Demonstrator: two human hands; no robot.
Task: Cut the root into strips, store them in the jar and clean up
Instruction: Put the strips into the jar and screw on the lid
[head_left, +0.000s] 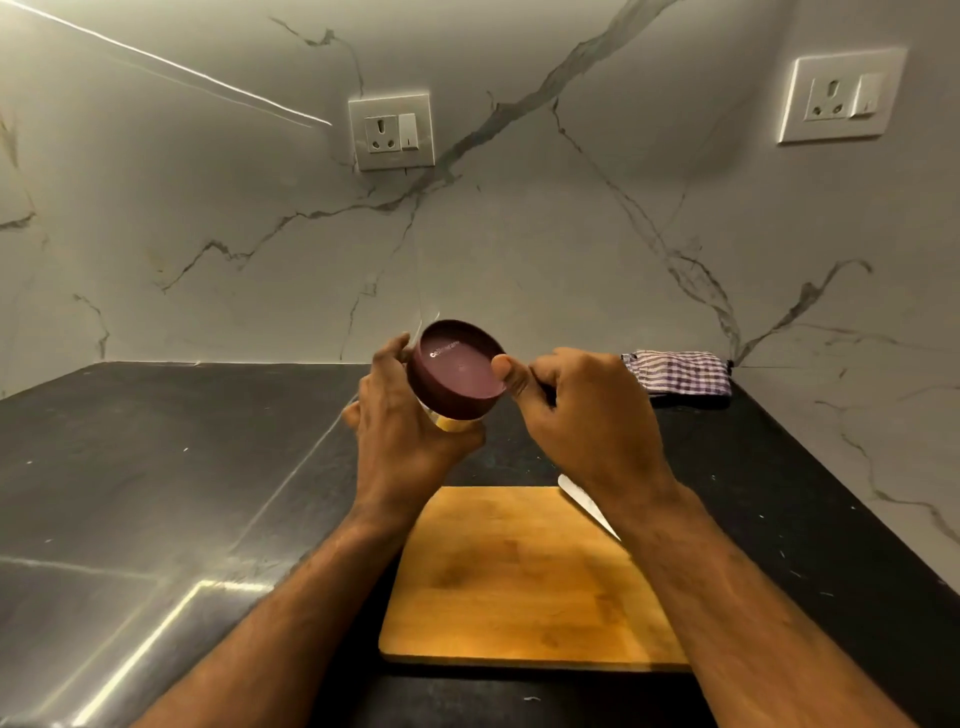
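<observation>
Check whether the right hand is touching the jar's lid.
Touching. The head view shows the right hand with its thumb pressed against the rim of the maroon lid, while the left hand holds the jar beneath it.

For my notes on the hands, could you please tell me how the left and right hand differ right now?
The left hand wraps around the jar body from the side, while the right hand sits at the maroon lid, thumb pressed on its rim. The left grip carries the jar; the right only works the lid. Both are raised above the wooden cutting board.
</observation>
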